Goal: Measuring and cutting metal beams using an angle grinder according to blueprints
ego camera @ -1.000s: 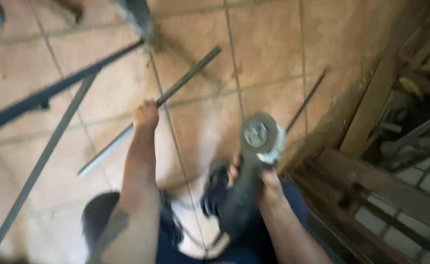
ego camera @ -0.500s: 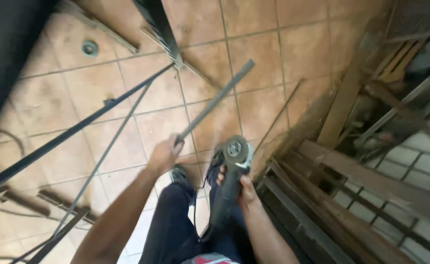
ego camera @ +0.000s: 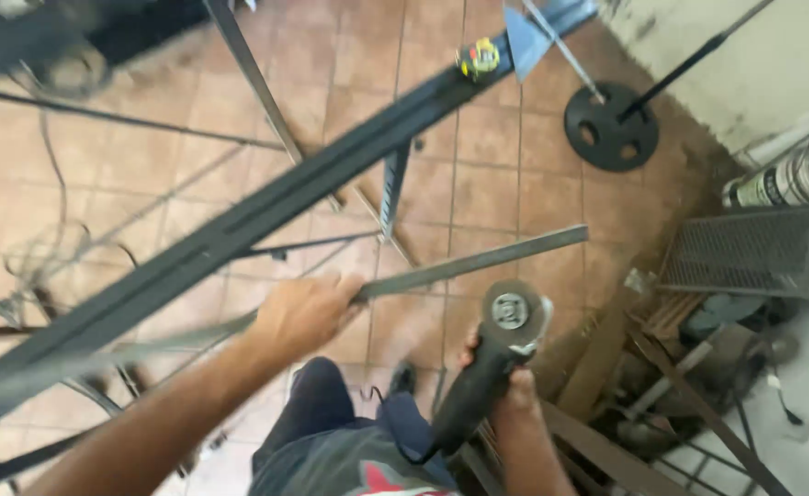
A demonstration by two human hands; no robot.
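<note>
The left hand (ego camera: 303, 312) is gripping a long grey flat steel bar (ego camera: 478, 262) mid-length — balancing it — while the right hand (ego camera: 505, 386), just below the bar, is clutching a black angle grinder (ego camera: 501, 344), disc clear.

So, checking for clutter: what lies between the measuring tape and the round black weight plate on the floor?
Head view: a grey triangular metal piece and a thin rod, between measuring tape and weight plate.

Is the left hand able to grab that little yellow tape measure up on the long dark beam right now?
Probably not: the left hand is shut around a metal bar, and the tape measure sits far up the beam.
</note>
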